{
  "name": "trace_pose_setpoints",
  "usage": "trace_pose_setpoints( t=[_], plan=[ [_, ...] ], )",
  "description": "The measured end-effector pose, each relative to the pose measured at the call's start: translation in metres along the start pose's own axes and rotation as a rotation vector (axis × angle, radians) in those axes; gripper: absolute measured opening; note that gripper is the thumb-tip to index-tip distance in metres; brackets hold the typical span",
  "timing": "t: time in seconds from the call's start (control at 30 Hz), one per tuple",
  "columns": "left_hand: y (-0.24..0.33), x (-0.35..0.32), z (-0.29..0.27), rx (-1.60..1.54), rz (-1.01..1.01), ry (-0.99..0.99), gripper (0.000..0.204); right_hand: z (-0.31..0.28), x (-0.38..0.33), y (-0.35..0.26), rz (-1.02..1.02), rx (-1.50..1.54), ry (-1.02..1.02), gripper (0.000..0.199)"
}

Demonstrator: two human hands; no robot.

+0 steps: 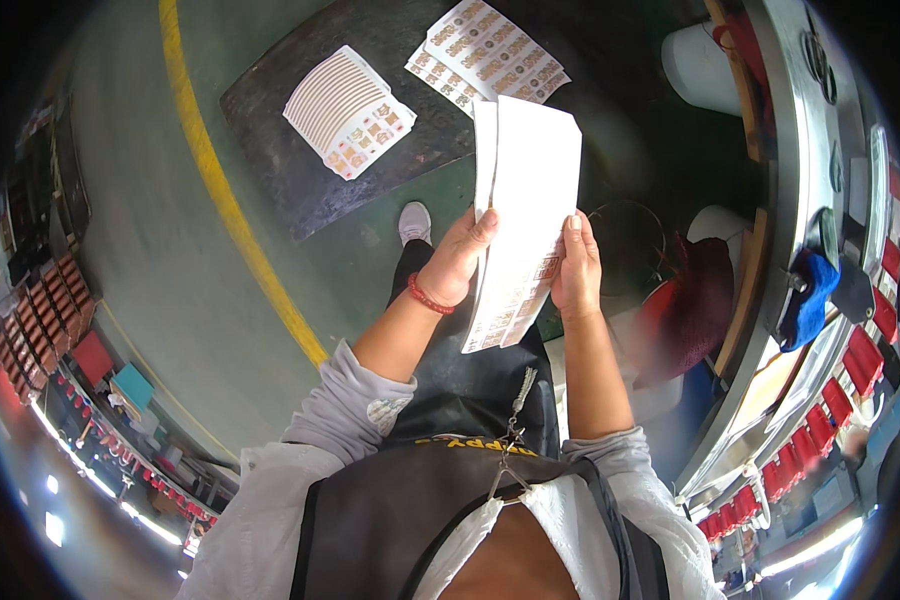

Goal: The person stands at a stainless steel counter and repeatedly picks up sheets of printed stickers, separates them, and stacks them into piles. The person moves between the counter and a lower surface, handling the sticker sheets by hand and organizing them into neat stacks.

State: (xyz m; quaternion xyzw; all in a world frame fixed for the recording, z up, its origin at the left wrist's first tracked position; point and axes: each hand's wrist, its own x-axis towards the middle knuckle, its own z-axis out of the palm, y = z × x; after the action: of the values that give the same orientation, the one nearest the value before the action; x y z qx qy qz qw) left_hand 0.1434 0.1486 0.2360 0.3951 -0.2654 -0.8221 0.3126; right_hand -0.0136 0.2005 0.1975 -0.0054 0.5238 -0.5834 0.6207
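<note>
Between my two hands I hold a stack of long white printed sheets (535, 160), its upper face mostly blank and glaring, with brown-gold print at the lower end. My left hand (457, 257), with a red bead bracelet, grips the left edge, thumb on top. On the right edge my right hand (578, 265) is closed, thumb up along the paper; its other fingers are partly hidden behind the sheets. Beyond them on a dark board lies a fanned stack of striped sheets (350, 110). Another pile of gold-printed sheets (490, 50) lies behind the held stack.
The dark board (270, 150) stands low in front of me. A yellow line (210, 160) runs along the green floor at left. To the right is a metal-edged workbench (785, 100) with a blue cloth-like item (812, 298), and a dark red bundle (695, 310) beside it.
</note>
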Motion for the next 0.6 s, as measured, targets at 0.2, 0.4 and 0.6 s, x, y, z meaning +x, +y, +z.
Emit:
trace_pose_setpoints(
  t=[0.2,0.4,0.6],
  plan=[
    [-0.004,-0.008,0.030,-0.019,-0.038,-0.022,0.057,-0.014,-0.016,-0.012,-0.062,0.069,-0.012,0.026],
    [-0.008,-0.011,0.061,0.088,-0.004,-0.060,0.061,-0.037,-0.023,-0.018,-0.035,0.186,-0.080,0.027],
    [-0.012,-0.014,0.082,0.059,0.010,-0.091,0.059,-0.043,-0.034,-0.031,-0.030,0.246,-0.084,0.026]
  ],
)
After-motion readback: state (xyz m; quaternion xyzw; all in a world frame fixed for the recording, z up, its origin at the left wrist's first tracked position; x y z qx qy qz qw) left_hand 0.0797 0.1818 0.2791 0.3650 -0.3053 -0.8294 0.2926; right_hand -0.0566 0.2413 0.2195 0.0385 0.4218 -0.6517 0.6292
